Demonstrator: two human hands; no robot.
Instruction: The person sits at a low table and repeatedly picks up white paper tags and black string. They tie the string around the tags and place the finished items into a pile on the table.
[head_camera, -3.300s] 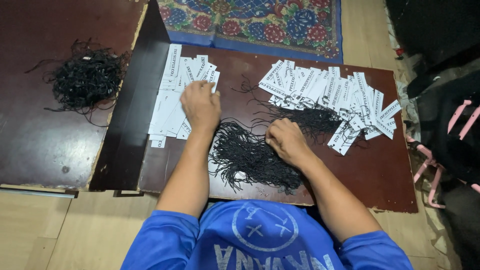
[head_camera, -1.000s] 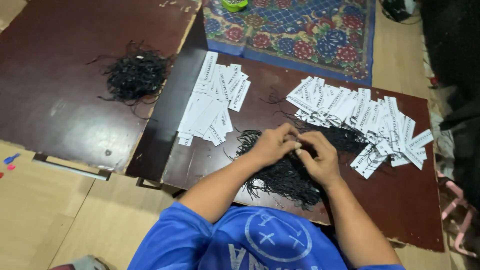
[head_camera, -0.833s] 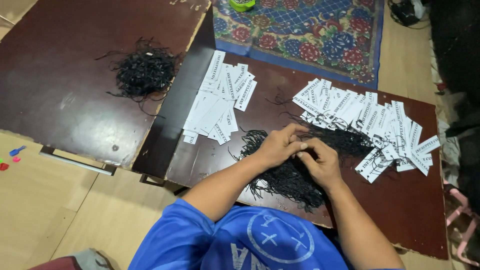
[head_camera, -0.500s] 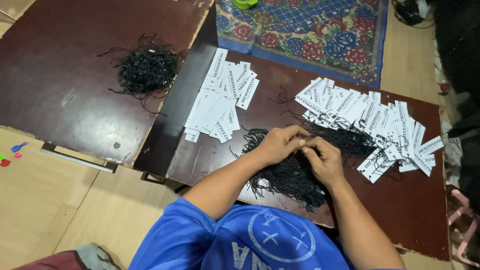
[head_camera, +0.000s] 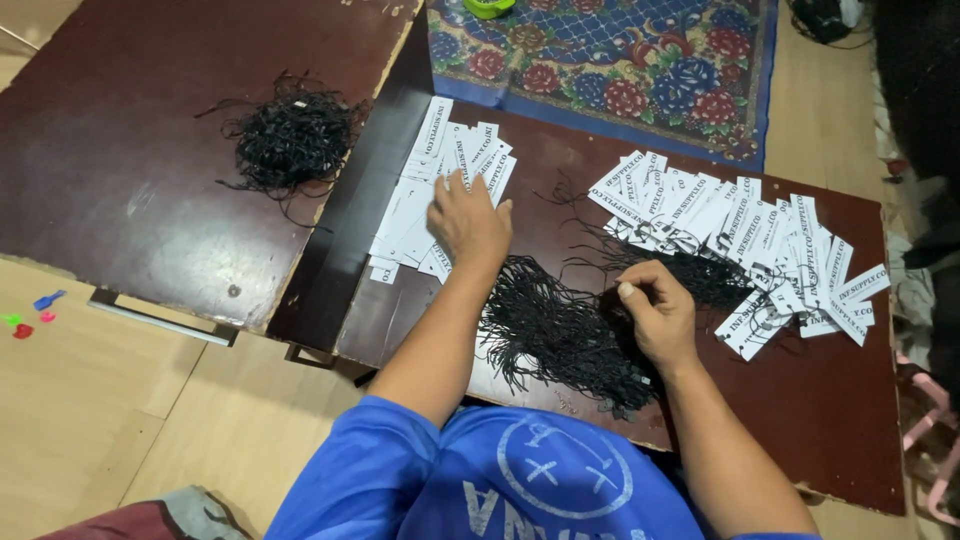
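My left hand (head_camera: 468, 222) lies palm down, fingers spread, on the left pile of white printed paper tags (head_camera: 415, 195) on the dark brown board (head_camera: 850, 420). My right hand (head_camera: 655, 312) rests at the right edge of a loose heap of black strings (head_camera: 555, 335), thumb and fingers pinched together on a black string. A wider spread of white tags with strings through them (head_camera: 745, 240) lies just beyond my right hand.
A second bundle of black strings (head_camera: 290, 140) sits on the brown board at left (head_camera: 120, 190). A patterned rug (head_camera: 620, 60) with a green object (head_camera: 488, 8) lies beyond. Small coloured bits (head_camera: 30, 315) lie on the wooden floor; pink items (head_camera: 930, 440) sit at right.
My hands, joined over the black strings half a second ago, have parted. The left hand has reached forward onto the left tag pile; the right stays by the strings.
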